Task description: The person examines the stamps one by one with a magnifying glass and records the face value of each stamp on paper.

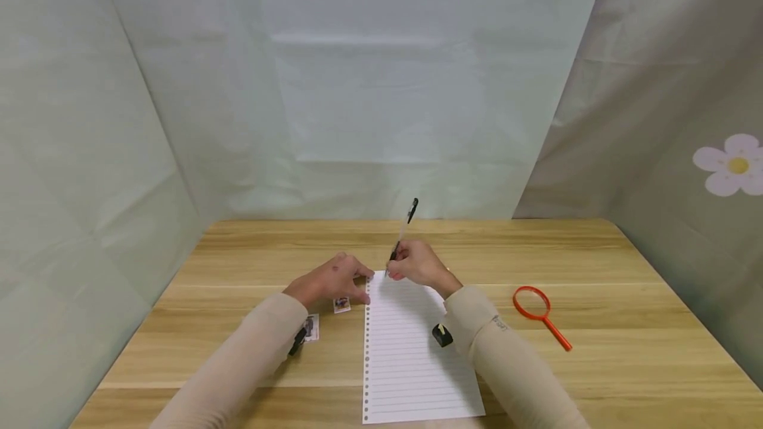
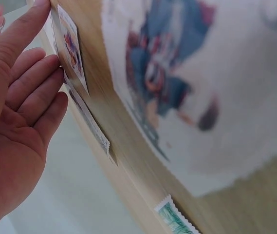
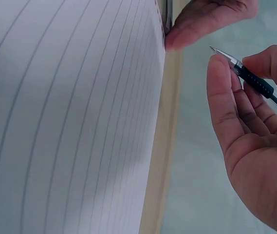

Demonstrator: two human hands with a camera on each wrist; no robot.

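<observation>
at the near edge of the wooden table (image 1: 626, 376) both beige sleeves come in from below, and a sheet of lined paper (image 1: 411, 356) with punched holes down its left side lies between them, running away from the person. just left of the sheet, beside the left forearm, lie a few stamps (image 1: 342, 304), one of them partly under the sleeve. to the right, well apart from the paper, an orange magnifying glass (image 1: 539, 313) rests flat. further up, the left hand (image 1: 330, 280) lies released, fingers straight, its fingertips pressing the top left corner of the sheet. just beside it the right hand (image 1: 417, 263) is grasping a black pen (image 1: 401, 240) in a writing pinch, the tip hovering at the top edge of the paper and the cap end tilted up and away. beyond the hands the table runs bare to the pale cloth backdrop (image 1: 381, 85).

judging by this, the sheet is pinned only at one corner, so a firm stroke may swing or crumple the loose lower part. the left sleeve lies over the stamps and could drag them. the pen tip sits so near the edge that it might slip onto the wood.
</observation>
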